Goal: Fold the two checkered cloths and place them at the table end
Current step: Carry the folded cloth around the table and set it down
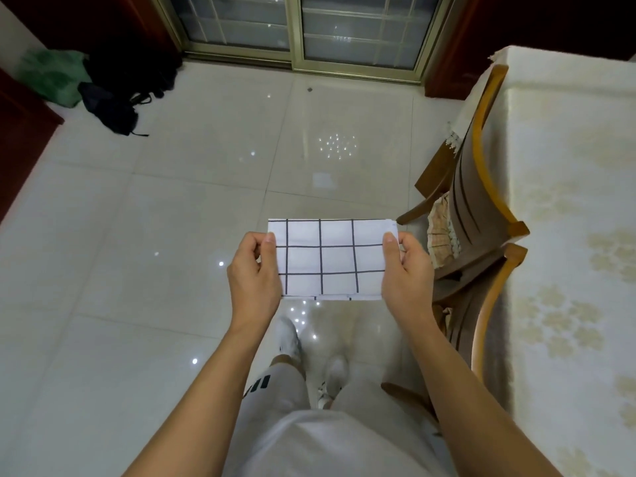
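Observation:
A white cloth with a dark grid pattern (332, 259) is folded into a small flat rectangle and held out in the air above the tiled floor. My left hand (253, 273) pinches its left edge, thumb on top. Its right edge is gripped by my right hand (406, 270) in the same way. The cloth is taut and level between both hands. Only this one checkered cloth is in view. The table (568, 208), covered with a cream floral cloth, runs along the right side.
Two wooden chairs (478, 201) stand tucked against the table's left side, close to my right hand. A black bag (113, 98) and a green bag (51, 77) lie on the floor at the far left. A sliding glass door (299, 32) is ahead.

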Demonstrator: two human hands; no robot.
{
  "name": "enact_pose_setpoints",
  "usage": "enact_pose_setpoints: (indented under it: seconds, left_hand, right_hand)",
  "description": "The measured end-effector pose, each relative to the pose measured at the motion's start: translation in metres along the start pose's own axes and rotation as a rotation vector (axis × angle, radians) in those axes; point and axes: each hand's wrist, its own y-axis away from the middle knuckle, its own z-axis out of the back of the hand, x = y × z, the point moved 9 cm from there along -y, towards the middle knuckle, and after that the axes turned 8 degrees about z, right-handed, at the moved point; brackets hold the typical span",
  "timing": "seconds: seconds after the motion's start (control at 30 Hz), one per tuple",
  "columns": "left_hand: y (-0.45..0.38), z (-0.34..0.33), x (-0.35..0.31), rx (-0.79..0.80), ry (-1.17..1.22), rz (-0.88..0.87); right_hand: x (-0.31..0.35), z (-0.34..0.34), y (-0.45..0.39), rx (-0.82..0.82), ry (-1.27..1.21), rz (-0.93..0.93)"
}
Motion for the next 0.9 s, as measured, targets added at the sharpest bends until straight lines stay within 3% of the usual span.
enact_pose_setpoints:
  seconds: [0.6, 0.9]
  left_hand:
    - [-0.237, -0.056, -0.089, 0.179, 0.032, -0.065]
    - [-0.315, -0.091, -0.124, 0.272, 0.018, -0.079]
  right_hand:
    - [0.032, -0.086, -0.194, -0.136, 0.046, -0.065]
    - [0.042, -0.101, -0.259, -0.224, 0.049, -0.091]
